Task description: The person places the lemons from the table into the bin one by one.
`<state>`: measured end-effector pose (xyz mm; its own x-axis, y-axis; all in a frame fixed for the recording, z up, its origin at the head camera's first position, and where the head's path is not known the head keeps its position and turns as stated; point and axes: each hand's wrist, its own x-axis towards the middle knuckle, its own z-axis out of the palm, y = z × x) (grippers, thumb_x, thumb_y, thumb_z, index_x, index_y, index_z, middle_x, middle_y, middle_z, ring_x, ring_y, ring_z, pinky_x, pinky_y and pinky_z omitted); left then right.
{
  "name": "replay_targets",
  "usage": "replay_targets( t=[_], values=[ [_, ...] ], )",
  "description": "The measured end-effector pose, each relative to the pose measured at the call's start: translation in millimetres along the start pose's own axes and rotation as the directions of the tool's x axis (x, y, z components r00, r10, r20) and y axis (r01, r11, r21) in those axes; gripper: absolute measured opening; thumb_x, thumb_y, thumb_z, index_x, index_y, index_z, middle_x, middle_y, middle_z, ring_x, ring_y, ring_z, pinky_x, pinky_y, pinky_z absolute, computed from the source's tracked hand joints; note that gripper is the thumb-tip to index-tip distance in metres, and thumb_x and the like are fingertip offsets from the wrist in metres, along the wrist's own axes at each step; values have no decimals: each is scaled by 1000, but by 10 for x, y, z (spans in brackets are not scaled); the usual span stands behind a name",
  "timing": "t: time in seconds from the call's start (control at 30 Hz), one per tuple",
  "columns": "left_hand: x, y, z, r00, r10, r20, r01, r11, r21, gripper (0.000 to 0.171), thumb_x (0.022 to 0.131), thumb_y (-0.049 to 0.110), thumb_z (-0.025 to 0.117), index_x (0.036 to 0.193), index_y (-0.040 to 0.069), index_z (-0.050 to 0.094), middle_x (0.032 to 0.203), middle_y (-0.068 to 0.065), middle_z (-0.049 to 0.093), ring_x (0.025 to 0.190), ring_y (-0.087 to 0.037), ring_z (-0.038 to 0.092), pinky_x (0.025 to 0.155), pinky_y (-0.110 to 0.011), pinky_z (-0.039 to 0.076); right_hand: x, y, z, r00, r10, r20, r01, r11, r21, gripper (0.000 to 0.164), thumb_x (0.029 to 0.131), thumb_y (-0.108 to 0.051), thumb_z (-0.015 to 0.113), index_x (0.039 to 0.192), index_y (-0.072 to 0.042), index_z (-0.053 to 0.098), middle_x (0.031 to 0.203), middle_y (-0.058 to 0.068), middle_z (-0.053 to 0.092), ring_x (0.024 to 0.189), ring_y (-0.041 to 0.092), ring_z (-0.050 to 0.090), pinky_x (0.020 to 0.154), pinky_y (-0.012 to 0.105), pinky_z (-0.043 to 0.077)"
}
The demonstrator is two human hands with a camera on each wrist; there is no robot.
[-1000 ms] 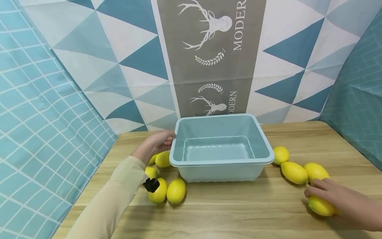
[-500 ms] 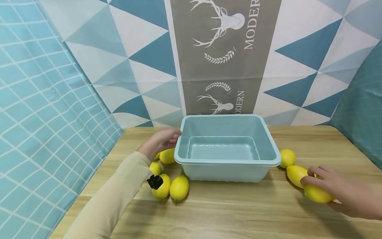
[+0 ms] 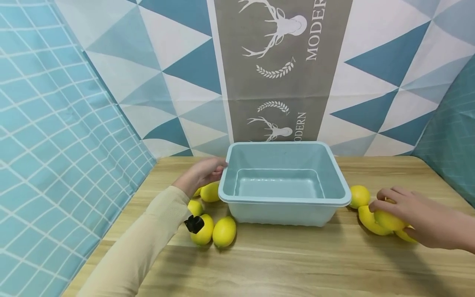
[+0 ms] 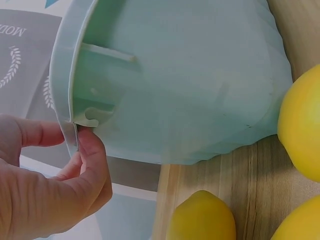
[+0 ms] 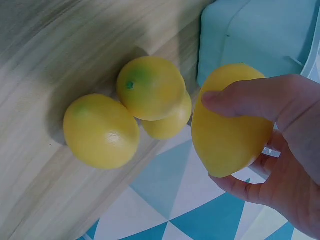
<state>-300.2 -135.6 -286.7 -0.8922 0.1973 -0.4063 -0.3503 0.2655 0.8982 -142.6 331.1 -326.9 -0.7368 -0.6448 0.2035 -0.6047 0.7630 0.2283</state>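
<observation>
Over the right side of the pale wood-grain table [image 3: 282,264], the person's right hand [image 3: 423,214] has lifted a smooth yellow oval lemon with a pointed end [image 5: 227,132] and brought it closer to the rectangular pale blue-green plastic tub [image 3: 285,201]. A second ago that lemon sat at the near end of the group on the right; now it hangs above its neighbours. By the look of it, the picking up is done and the carrying has begun, with the lemon still short of the tub's edge.

The right hand is bent round the fruit, thumb laid across one side and fingers curled about the other, the pointed end left bare. The lemon therefore lies inside the grasp; whether it touches the palm cannot be told. Three other smooth yellow lemons [image 5: 102,131] rest on the table outside that hand, one of them just beside the tub's right side.

The left hand [image 4: 50,195] has stayed at the opposite side, thumb and fingers pinching the tub's rim [image 4: 61,75], seemingly to steady it. Below its wrist, a cluster of yellow lemons [image 3: 224,232] sits by the tub's left side.
</observation>
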Motion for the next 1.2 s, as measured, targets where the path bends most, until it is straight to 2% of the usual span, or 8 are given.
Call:
replay_targets(
  t=[0.13, 0.4, 0.6, 0.8, 1.0, 1.2],
  values=[
    [-24, -1, 11, 1000, 10, 6, -10, 1000, -13, 40, 95, 11, 49, 132, -3, 43, 101, -6, 55, 79, -9, 55, 77, -16, 53, 31, 14, -48, 999, 21, 31, -20, 1000, -8, 90, 31, 3, 92, 106, -32, 57, 103, -10, 51, 89, 13, 47, 63, 32, 47],
    [-22, -47, 27, 1000, -8, -18, 8, 1000, -11, 39, 95, 10, 49, 131, -3, 44, 98, -5, 54, 76, -9, 53, 72, -16, 52, 106, 35, -87, 1000, 4, -3, -4, 1000, -14, 88, 32, 3, 92, 105, -33, 58, 101, -13, 50, 87, 10, 46, 67, 33, 49],
    [-13, -48, 47, 998, -36, -58, 36, 999, -3, 40, 95, 11, 48, 132, -3, 44, 99, -5, 52, 78, -10, 54, 68, -16, 53, 191, 38, -115, 1000, -1, -28, 1, 1000, -1, 88, 33, 11, 88, 104, -32, 57, 98, -13, 49, 87, 9, 45, 67, 30, 49],
    [-45, -13, 52, 997, -40, -58, 41, 999, 25, 44, 96, 13, 48, 137, 0, 42, 106, -7, 53, 82, -11, 55, 81, -21, 55, 271, 91, -177, 1000, 5, -26, -5, 1000, 3, 87, 35, 6, 91, 107, -29, 58, 101, -10, 52, 93, 12, 49, 69, 35, 51],
    [-49, 24, 63, 998, -35, -56, 37, 998, 43, 43, 98, 14, 47, 138, 0, 41, 112, -8, 53, 85, -12, 55, 100, -30, 50, 356, 137, -220, 999, 15, -29, -14, 1000, 6, 85, 36, 4, 93, 107, -29, 58, 101, -10, 53, 88, 9, 48, 64, 28, 49],
    [-71, 49, 71, 998, -33, -54, 34, 999, 31, 44, 98, 14, 46, 140, 0, 40, 118, -10, 52, 90, -14, 54, 105, -33, 47, 449, 172, -269, 1000, 3, -27, -2, 1000, 30, 83, 38, 7, 90, 104, -30, 56, 101, -7, 53, 88, 11, 48, 63, 26, 49]
  ],
)
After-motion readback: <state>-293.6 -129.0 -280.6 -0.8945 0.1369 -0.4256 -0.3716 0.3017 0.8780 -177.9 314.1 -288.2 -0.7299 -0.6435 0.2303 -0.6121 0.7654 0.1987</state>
